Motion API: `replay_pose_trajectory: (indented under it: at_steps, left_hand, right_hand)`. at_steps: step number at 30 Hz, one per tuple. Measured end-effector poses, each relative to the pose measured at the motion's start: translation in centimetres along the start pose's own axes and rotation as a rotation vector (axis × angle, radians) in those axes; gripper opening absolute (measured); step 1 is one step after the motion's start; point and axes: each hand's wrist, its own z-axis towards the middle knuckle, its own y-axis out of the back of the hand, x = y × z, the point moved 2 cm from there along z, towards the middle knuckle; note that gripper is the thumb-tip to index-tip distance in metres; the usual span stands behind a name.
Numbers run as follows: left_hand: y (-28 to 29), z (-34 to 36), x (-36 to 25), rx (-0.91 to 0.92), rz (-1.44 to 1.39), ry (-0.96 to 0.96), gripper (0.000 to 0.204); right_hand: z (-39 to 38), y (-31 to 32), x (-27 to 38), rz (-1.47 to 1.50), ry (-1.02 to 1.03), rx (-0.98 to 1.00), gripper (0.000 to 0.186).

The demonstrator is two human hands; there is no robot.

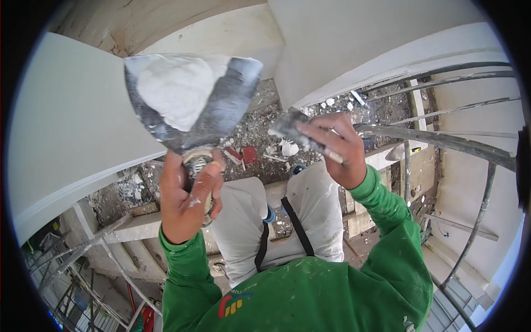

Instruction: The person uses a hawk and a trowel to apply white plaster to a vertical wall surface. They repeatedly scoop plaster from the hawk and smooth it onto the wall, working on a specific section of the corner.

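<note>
My left hand is wrapped round the handle of a wide putty knife, its broad metal blade pointing away from me. A thick mound of white putty lies on the left and middle of that blade. To the right, my right hand is closed on a smaller putty knife, whose smeared blade points left toward the wide one. The two tools are apart. My right fingers cover most of the smaller tool's handle.
A pale wall panel stands at the left, another wall at the far right. Scaffold rails curve along the right side, with more poles at lower left. Below lie planks, rubble and red fragments.
</note>
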Motion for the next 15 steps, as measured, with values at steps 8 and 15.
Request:
replay_pose_trajectory:
  at_steps: [8, 15]
  left_hand:
    - [1.7, 5.7, 15.0, -0.076, 0.009, -0.306, 0.016]
    - [0.5, 7.0, 19.1, 0.057, -0.064, -0.245, 0.013]
  right_hand:
    - [-6.5, -11.1, -10.1, 1.558, -0.586, -0.322, 0.025]
    - [-12.5, -9.6, -12.1, 1.125, -0.462, -0.624, 0.03]
